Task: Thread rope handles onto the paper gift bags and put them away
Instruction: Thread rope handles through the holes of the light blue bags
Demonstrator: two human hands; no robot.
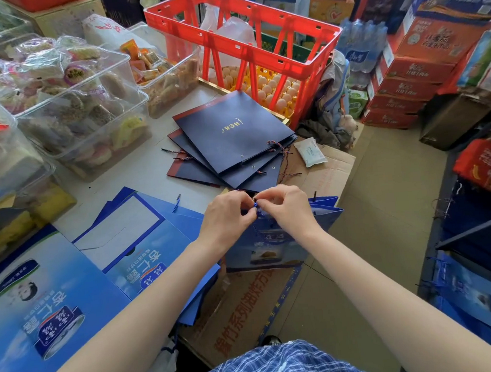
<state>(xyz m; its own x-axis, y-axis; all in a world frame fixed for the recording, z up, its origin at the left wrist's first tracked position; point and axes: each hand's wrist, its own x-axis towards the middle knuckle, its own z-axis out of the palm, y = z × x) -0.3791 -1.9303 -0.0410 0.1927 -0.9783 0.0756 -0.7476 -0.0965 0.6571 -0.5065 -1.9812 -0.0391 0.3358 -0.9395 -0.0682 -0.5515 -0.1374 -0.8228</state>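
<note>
Left to right. At 9 o'clock: clear plastic bins (pixel 79 91) of wrapped snacks along the table (pixel 135 172) edge. At 7–8 o'clock: flat light-blue printed gift bags (pixel 53 294) lying on the table, overlapping. A loose rope end (pixel 177 203) shows just past their top edge.

Center, 12 o'clock: fanned stack of navy gift bags (pixel 233 136), eyelets visible, twisted rope handles (pixel 278 148) already on some. Beyond it, red plastic crate (pixel 242 39) with egg trays inside.

Left hand (pixel 226 217) and right hand (pixel 288 208) meet at center, fingertips touching. Both pinch a short blue rope (pixel 255 205) at the top edge of an upright blue gift bag (pixel 273 240). That bag stands on flattened cardboard (pixel 244 306), just off the table edge.

At 1 o'clock: white wipes pack (pixel 310 152) on the cardboard. At 2–3 o'clock: stacked red cartons (pixel 408 86) and bottled water (pixel 362 45). At 4 o'clock: more blue bags (pixel 464 290) standing on the floor.
</note>
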